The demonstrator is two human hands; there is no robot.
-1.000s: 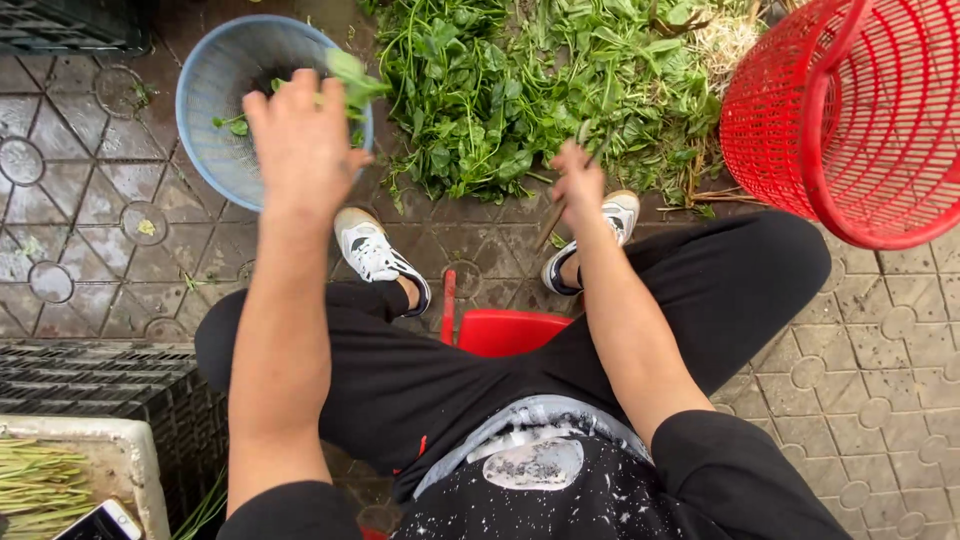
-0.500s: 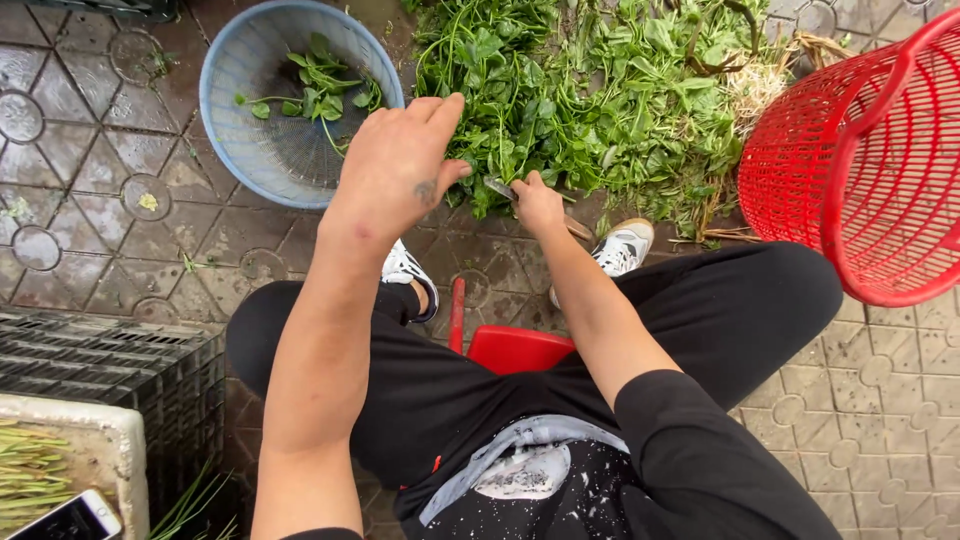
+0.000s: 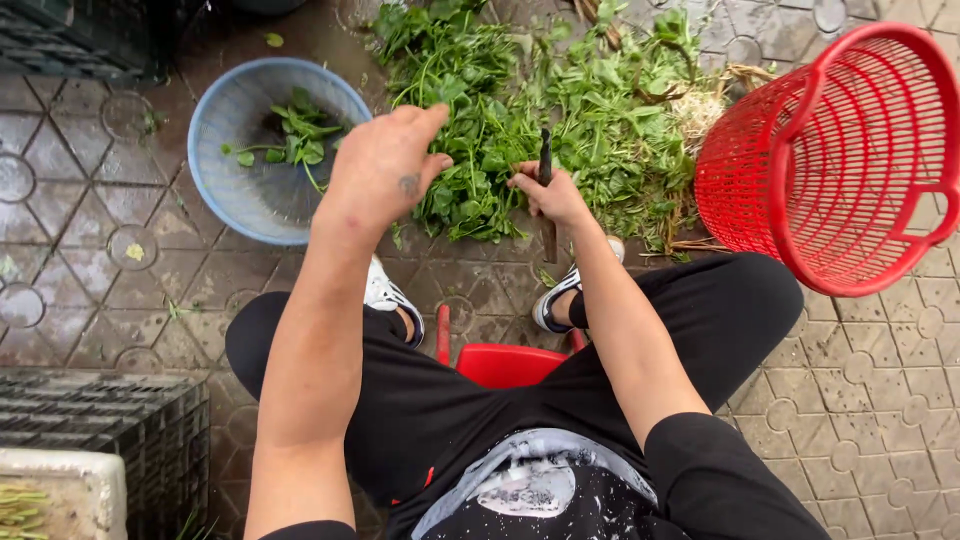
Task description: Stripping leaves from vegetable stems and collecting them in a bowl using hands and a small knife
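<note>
Green leafy plants (image 3: 530, 110) are lying in a big pile on the wet paving stones (image 3: 80, 280), right in front of the person's white shoes (image 3: 385, 295). The left hand (image 3: 385, 170) is hanging over the near edge of the pile with its fingers loosely apart and holding nothing, while the right hand (image 3: 548, 195) is gripping a dark knife (image 3: 546, 195) tight, just at the pile's edge. A blue bowl (image 3: 240, 195) with a few leaves is sitting to the left, and a red basket (image 3: 830, 160) is tipping on the right beside the pile.
</note>
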